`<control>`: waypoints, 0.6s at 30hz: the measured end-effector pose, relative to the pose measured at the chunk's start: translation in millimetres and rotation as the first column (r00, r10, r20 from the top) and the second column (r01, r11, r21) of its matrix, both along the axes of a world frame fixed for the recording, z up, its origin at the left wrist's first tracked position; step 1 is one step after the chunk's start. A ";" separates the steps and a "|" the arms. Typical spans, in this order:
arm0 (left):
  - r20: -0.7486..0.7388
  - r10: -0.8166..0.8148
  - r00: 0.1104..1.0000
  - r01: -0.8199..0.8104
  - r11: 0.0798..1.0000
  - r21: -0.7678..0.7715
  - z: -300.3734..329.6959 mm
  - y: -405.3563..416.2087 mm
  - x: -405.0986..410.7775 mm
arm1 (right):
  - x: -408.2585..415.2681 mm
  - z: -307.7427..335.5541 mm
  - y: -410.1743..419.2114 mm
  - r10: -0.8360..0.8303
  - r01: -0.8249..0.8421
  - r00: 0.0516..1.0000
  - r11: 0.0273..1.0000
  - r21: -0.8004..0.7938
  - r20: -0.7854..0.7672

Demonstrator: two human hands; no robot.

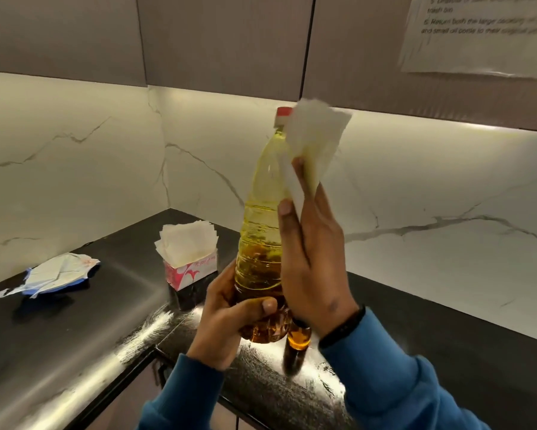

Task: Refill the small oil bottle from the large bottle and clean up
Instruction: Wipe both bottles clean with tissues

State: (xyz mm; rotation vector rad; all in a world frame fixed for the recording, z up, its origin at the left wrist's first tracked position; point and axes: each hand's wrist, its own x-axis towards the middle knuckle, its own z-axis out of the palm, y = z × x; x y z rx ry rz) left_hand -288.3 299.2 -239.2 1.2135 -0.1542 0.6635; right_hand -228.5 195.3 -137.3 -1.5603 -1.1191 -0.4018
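Head view, large bottle [262, 218]: held upright above the dark desk [447, 352], red cap [283, 115] on, yellow oil inside.
Left hand [230, 311]: grip clamped round the bottle's base, thumb across the front.
Right hand [312, 259]: fingers straight, pressing a white tissue [315, 141] against the bottle's upper right side; the fingertips are mostly hidden by the tissue.
Small bottle [298, 338]: on the desk just behind the right wrist; only an amber part shows, its top is hidden.
Tissue box [189, 268]: left of the bottle, white sheets sticking up.
Crumpled wrapper [54, 273]: far left on the desk.
Paper sheet [478, 35]: on the cabinet door, cut off at the edge, text blurred.
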 end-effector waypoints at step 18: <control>-0.186 -0.085 0.979 0.051 0.983 -0.177 4.9 3.3 -8.3 | -7.7 -35.7 -2.0 0.172 -0.137 0.945 0.980 0.142 -0.279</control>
